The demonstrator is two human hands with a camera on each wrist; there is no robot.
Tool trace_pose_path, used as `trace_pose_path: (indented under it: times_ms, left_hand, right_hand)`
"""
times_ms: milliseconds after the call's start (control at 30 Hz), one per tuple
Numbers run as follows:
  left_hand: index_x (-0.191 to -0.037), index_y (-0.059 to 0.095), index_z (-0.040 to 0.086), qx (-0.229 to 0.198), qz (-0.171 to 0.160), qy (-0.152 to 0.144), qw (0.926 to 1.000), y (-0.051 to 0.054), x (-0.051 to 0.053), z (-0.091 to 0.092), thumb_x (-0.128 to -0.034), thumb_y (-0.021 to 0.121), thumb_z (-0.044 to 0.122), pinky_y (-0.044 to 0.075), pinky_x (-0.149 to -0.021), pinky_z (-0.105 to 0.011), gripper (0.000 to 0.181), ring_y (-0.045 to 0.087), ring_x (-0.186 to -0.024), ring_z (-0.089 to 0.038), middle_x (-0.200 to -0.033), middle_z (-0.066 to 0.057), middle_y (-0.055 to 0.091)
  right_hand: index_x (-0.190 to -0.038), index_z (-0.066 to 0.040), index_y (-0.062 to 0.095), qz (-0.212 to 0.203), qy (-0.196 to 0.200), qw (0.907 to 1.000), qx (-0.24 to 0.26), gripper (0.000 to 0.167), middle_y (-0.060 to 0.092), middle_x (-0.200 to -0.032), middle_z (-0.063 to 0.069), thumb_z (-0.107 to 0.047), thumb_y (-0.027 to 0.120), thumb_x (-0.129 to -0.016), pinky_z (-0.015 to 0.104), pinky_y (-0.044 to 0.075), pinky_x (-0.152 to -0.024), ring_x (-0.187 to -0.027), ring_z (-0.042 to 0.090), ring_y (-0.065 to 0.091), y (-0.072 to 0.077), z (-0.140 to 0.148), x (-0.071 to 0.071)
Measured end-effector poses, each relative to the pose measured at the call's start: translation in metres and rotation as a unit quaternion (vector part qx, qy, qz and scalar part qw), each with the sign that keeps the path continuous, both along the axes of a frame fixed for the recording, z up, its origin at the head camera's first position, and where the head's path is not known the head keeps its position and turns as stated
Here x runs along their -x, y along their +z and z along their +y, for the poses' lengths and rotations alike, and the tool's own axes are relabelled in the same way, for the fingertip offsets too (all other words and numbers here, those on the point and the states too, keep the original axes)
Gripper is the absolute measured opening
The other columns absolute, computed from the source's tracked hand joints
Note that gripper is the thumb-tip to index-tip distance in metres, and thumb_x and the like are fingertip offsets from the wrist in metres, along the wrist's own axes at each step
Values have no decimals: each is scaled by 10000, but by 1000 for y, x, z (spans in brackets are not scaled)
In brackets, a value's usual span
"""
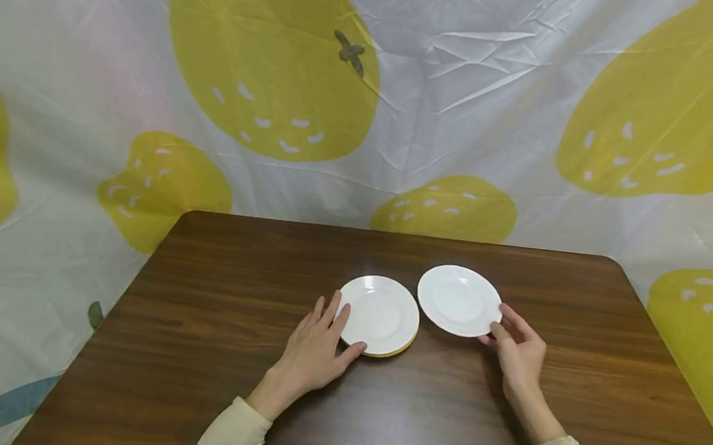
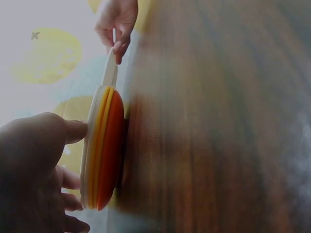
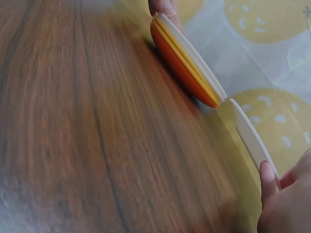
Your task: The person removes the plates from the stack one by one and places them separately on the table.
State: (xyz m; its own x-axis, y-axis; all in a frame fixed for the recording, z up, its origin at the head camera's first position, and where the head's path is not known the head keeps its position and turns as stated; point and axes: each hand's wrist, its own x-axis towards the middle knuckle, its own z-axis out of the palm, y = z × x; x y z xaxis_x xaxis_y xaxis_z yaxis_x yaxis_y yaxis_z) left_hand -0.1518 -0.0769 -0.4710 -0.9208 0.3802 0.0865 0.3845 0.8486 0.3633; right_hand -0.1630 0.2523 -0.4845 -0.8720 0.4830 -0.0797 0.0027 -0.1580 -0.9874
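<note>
A white plate (image 1: 378, 314) tops a stack on the table. Beneath it, the left wrist view shows yellow plate rims (image 2: 101, 150) and an orange-red dish (image 2: 114, 145) at the bottom. My left hand (image 1: 316, 354) rests against the left and near side of this stack, fingers spread, fingertips and thumb at the rim. With thumb and fingers, my right hand (image 1: 520, 354) pinches the right edge of another white plate (image 1: 459, 300). That plate is held tilted above the table, just right of the stack. The right wrist view shows its pale underside, with the stack (image 3: 187, 63) beyond.
The dark wooden table (image 1: 214, 309) has rounded far corners. Behind and beside it hangs a pale cloth (image 1: 451, 119) printed with large yellow fruit. Table surface lies around the stack on both sides.
</note>
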Motion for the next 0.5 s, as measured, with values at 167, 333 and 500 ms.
trace_pose_path:
  times_ms: [167, 333, 500]
  left_hand:
    - [-1546, 413, 48, 1, -21, -8, 10000, 0, 0, 0, -1008, 505, 562, 332, -1181, -582, 749, 256, -1517, -461, -1677, -168, 229]
    - [-1547, 409, 45, -2, -92, -15, 10000, 1, 0, -1, -1007, 511, 554, 331, -1179, -588, 749, 253, -1518, -462, -1677, -174, 227]
    - [-1549, 404, 42, -2, -114, -16, 9999, 1, 0, -1, -1008, 516, 551, 328, -1179, -592, 751, 247, -1520, -462, -1677, -178, 223]
  right_hand:
    - [-1367, 101, 562, 10, -7, 10000, -44, 443, 696, -907, -119, 108, 575, -924, 181, 581, -604, -712, 20, 671, -4, 3, 1]
    - [-1351, 87, 579, 7, 17, 9990, -450, 416, 689, -950, -99, 95, 564, -935, 161, 578, -635, -716, -7, 672, -8, 3, 1]
    - [-1346, 52, 604, -279, -12, 9843, -1742, 406, 690, -1206, 124, 41, 554, -943, 63, 515, -724, -836, -124, 610, -9, 5, -3]
